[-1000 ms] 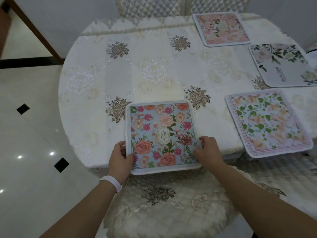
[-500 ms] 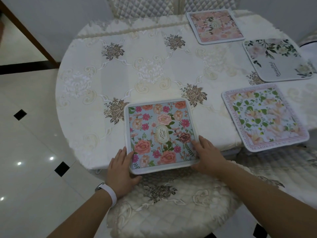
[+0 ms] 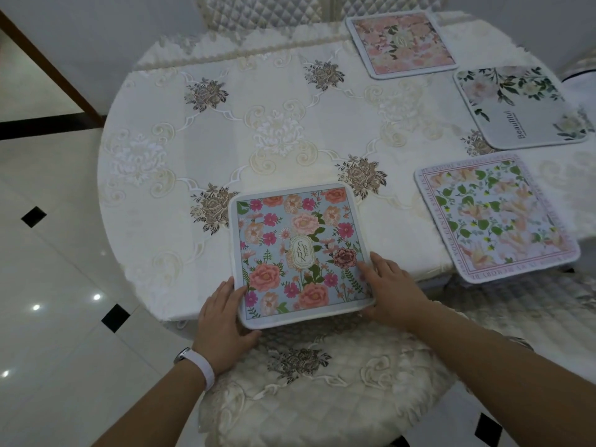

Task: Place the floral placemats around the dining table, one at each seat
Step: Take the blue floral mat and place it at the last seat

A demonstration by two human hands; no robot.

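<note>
Though overhanging table (image 3: 200, 150) edge, blue mat (image 3: 298, 253).

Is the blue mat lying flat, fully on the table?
Flat, but not fully on: the blue mat overhangs the table edge at its near side, left hand at that corner.

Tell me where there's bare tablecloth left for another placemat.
The left half of the table is bare, bordered by the blue placemat and the pink one. The right side is crowded: white and green-leaf placemats sit close together.

Nearest placemat (image 3: 298, 250) on table (image 3: 193, 156) edge, three placemats (image 3: 495, 217) right, chair (image 3: 322, 391) before it
</note>
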